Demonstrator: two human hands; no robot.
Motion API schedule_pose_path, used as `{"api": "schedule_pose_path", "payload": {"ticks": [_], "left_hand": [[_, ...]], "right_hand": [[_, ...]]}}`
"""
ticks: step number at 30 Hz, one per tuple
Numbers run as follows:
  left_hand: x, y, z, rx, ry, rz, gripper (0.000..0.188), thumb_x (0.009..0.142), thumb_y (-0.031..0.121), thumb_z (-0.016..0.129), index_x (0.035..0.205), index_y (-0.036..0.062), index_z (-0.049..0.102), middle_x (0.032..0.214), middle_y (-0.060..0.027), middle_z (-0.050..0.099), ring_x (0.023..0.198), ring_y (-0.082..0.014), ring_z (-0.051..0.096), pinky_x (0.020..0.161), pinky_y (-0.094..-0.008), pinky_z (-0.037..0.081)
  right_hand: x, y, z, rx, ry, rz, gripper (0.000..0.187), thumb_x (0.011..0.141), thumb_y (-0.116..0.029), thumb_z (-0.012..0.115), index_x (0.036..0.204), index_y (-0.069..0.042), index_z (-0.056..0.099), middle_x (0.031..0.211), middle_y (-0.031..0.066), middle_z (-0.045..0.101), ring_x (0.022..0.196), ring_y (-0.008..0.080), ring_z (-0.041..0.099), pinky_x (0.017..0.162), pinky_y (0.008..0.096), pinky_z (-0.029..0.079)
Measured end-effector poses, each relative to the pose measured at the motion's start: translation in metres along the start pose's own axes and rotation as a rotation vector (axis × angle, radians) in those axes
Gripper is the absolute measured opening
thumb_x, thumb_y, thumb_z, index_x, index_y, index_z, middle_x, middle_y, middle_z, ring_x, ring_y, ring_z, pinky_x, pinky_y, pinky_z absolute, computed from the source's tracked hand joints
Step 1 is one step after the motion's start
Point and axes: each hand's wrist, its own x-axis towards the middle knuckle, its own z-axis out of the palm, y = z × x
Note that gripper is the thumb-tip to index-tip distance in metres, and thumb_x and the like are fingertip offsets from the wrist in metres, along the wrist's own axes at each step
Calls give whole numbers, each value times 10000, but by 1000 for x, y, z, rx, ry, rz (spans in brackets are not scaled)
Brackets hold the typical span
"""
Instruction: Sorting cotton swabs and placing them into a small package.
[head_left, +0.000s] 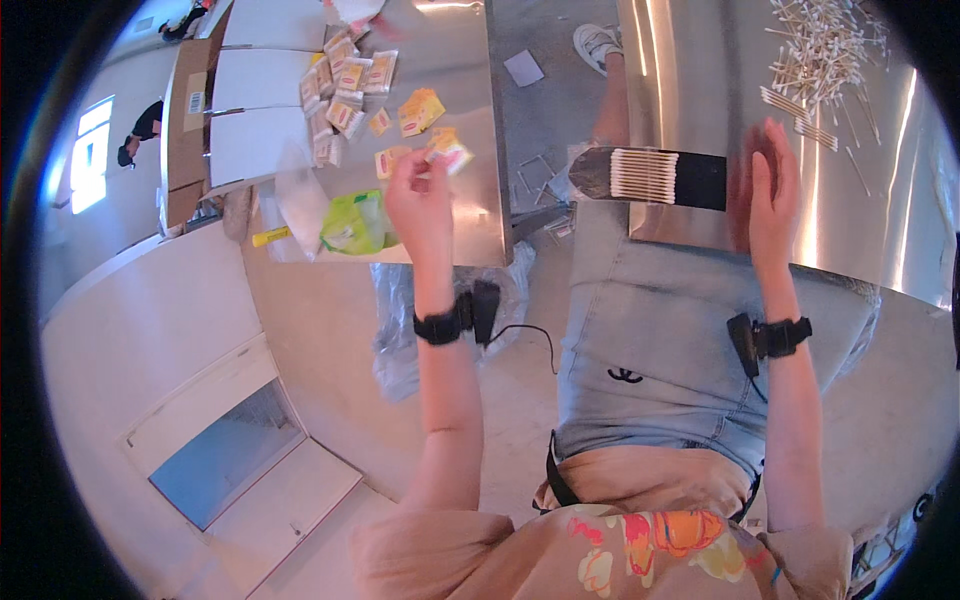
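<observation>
My left hand (pixel 422 200) is over the left metal table, its fingers curled together at a few small yellow printed cards (pixel 448 150). Whether a card is pinched between the fingertips is hard to make out. More yellow cards (pixel 421 111) lie just beyond it. My right hand (pixel 774 205) is open above the right metal table, fingers stretched out and nothing in it. To its left, a dark flat board (pixel 702 182) with a rounded end carries a neat row of cotton swabs (pixel 643 175). Farther up lies a loose heap of cotton swabs (pixel 825 55), with small bunches at its near edge.
Small clear packs of swabs (pixel 350 80) are piled at the far left, beside white boxes (pixel 262 135). A green plastic packet (pixel 355 223) and a yellow marker (pixel 270 237) lie near the left table's edge. Between the tables, another person's shoe (pixel 598 48) and scattered swabs show on the floor.
</observation>
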Motion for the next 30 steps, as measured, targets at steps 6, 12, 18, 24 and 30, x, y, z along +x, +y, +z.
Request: {"api": "schedule_pose_path", "payload": {"ticks": [6, 12, 18, 24, 30], "left_hand": [[-86, 100, 28, -735, -706, -294, 193, 902, 109, 720, 1045, 29, 618, 928, -44, 715, 711, -108, 662, 630, -215, 494], [-106, 104, 67, -761, -803, -92, 167, 895, 133, 721, 988, 37, 622, 949, -44, 699, 869, -133, 647, 748, -254, 480], [-65, 73, 87, -99, -17, 489, 440, 841, 165, 782, 1204, -4, 598, 1103, -107, 675, 1072, -236, 614, 950, -348, 464], [-44, 59, 99, -639, -597, -60, 506, 790, 181, 842, 1210, 8, 620, 1078, -76, 691, 955, -148, 628, 846, -283, 492], [-44, 61, 101, -566, -666, -75, 409, 750, 250, 872, 1002, -7, 677, 867, -27, 684, 787, -86, 597, 705, -257, 488]], "right_hand": [[-28, -91, -17, 484, -467, 105, 266, 903, -82, 698, 1150, -13, 627, 1071, 50, 658, 957, 139, 617, 852, 283, 502], [-40, -79, -11, 734, -425, 590, 156, 927, -80, 670, 1054, 6, 641, 880, 26, 664, 823, 67, 612, 768, 239, 496], [-9, -62, -2, 439, -428, 579, 189, 890, -71, 701, 1034, 21, 621, 820, 46, 673, 758, 91, 627, 723, 253, 514], [7, -52, 15, 263, -419, 460, 196, 846, -55, 713, 992, 15, 603, 811, 101, 682, 733, 170, 663, 720, 305, 541], [8, -60, 23, 217, -433, 434, 195, 834, -57, 711, 986, 5, 605, 803, 105, 681, 732, 187, 671, 713, 322, 541]]}}
